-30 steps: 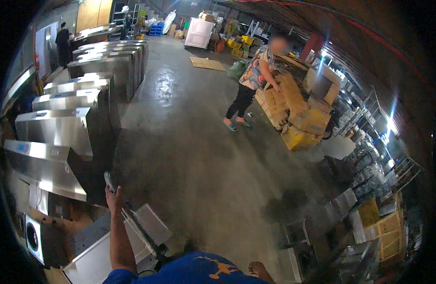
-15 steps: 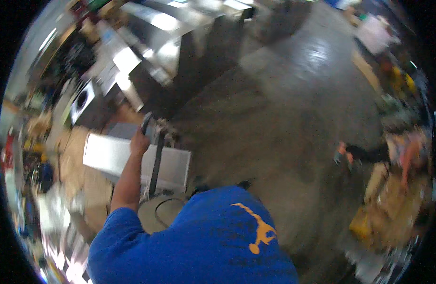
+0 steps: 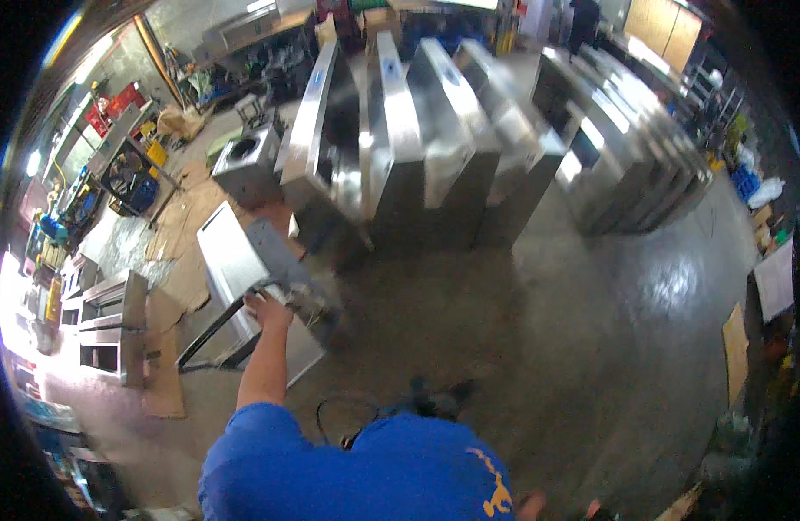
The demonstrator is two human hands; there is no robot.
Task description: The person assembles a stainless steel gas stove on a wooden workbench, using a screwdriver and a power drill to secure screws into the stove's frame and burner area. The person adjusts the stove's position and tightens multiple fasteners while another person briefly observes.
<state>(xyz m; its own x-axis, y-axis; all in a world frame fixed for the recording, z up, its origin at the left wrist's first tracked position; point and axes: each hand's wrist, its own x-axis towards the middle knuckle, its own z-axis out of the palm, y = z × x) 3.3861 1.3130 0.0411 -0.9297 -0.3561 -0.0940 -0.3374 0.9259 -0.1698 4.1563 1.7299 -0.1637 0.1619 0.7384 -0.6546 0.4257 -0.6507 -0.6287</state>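
My left hand (image 3: 268, 310) reaches forward, its fingers closed around a dark handle at the top of a black bar (image 3: 211, 333). The bar slants down to the left across a long, pale metal box (image 3: 235, 247). Beside my hand is a bundle of cords or fittings (image 3: 306, 300), too blurred to make out. A grey panel (image 3: 274, 250) lies along the right side of the box. My right hand is not seen; the blue shirt fills the lower edge.
Large steel cabinets (image 3: 435, 161) stand in a row ahead, with more steel units (image 3: 626, 148) to the right. A metal box with a round hole (image 3: 248, 165) stands beyond the pale box. Steel frames (image 3: 113, 317) and flattened cardboard (image 3: 163, 347) lie left. A black cable (image 3: 326, 404) loops near my feet.
My view has swung left and lifted, bringing the cabinets into fuller view. My left hand stays at the handle. The black bar now slants away to the left, and the box appears turned.
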